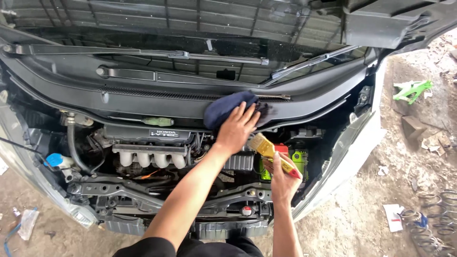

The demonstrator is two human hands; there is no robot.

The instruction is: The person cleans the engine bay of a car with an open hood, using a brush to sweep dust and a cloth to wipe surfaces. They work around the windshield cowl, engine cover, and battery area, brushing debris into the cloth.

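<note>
Two hands: both at work over the open engine bay, one on a cloth, one on a brush.
Left hand point(236, 127): fingers spread flat, palm pressing the dark blue cloth point(224, 107); nothing is clenched in it.
Dark blue cloth: bunched on the black cowl panel point(143, 88) below the windscreen, at 11 o'clock from the left hand and touching it.
Right hand point(283, 183): fist wrapped around the handle of the paintbrush point(269, 153), a firm grasp.
Paintbrush: yellow handle with a red tip at the hand end; pale bristles point to 10 o'clock, just beside the left wrist, above the engine bay.
Battery point(299, 159): bright green case with a red cap, seated in the bay at 1 o'clock from the right hand, partly hidden by the brush.
Reservoir cap point(54, 160): blue, round, at 9 o'clock, far side of the bay, well apart from both hands; the contents cannot be seen.
Engine cover point(147, 134): black, with a light rectangular badge; silver intake runners sit directly below it.
Red round cap point(246, 211): on the front crossmember at 7 o'clock from the right hand.
Ground, 3 o'clock: green plastic piece point(412, 90), white paper scrap point(394, 216), coil springs point(438, 209) on the dirt.
</note>
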